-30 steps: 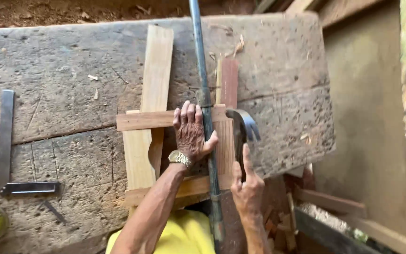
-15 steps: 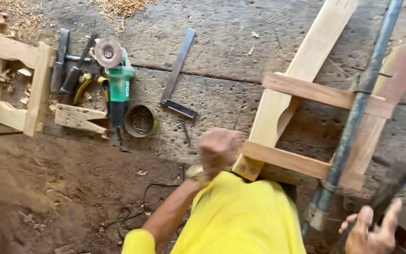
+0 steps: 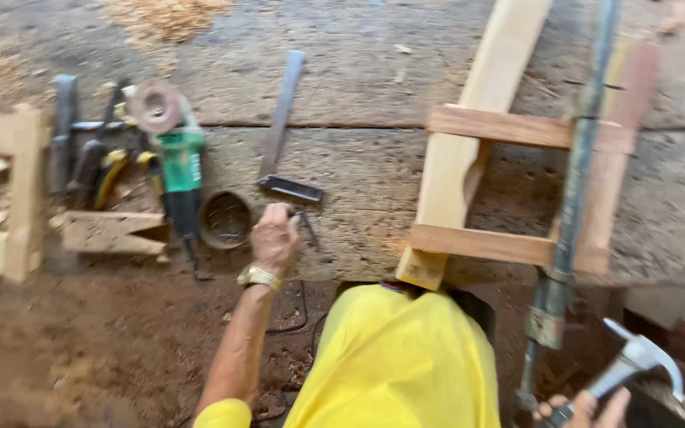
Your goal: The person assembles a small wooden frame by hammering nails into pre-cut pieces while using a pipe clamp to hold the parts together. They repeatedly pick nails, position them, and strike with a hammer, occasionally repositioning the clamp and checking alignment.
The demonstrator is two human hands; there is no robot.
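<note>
Wooden frame (image 3: 509, 190) lies on the workbench (image 3: 374, 79), a bar clamp (image 3: 572, 198) along its right side. Left of the frame, the left hand (image 3: 273, 236) curls over nails (image 3: 308, 226). Below the frame's right end, the right hand (image 3: 584, 410) grips a hammer (image 3: 636, 361).

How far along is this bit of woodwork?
Done so far: the wooden frame, two uprights joined by two cross rails, lies assembled on the workbench under a long bar clamp. In hand: the right hand grips a claw hammer, while the left hand reaches beside a small round tin. Any nailing left is unclear.
</note>
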